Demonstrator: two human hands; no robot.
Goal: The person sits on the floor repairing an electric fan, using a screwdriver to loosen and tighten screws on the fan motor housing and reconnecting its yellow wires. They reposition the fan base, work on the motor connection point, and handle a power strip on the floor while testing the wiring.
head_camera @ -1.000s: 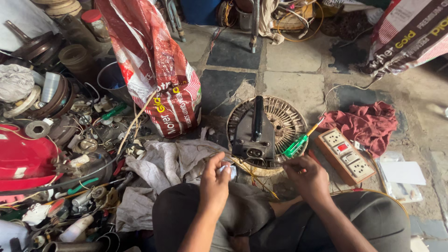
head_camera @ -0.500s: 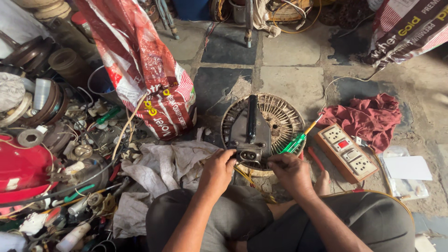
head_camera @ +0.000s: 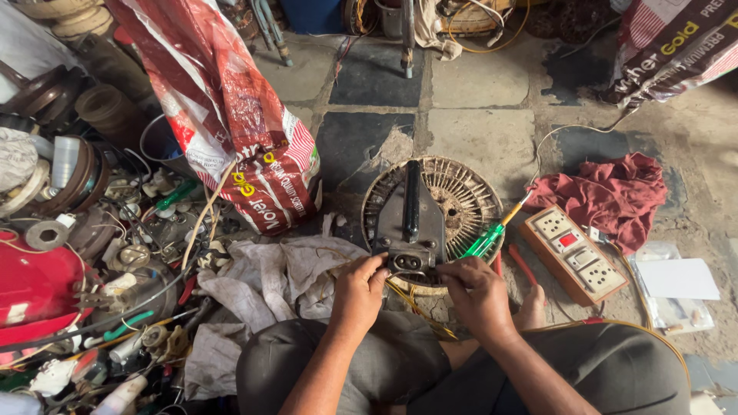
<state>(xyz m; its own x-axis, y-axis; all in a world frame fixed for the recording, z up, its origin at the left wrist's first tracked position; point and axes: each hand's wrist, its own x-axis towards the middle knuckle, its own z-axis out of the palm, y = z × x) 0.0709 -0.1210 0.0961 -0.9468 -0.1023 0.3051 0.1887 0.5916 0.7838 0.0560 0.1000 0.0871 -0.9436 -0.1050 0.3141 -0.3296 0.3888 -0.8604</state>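
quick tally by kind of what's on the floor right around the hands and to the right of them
black metal bracket on the round wire grille, held by left hand and right hand: 1
round wire grille: 1
green-handled screwdriver: 1
switch-and-socket board: 1
dark red rag: 1
total: 5

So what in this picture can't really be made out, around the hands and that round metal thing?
All in the head view:
- Fingertips of the left hand and right hand: curled under the black part, so their grip is hidden.
- Round wire grille: its middle is covered by that black part.
- Green screwdriver: its handle end is hidden behind the right hand.
- Striped sack: cut off by the top right edge.
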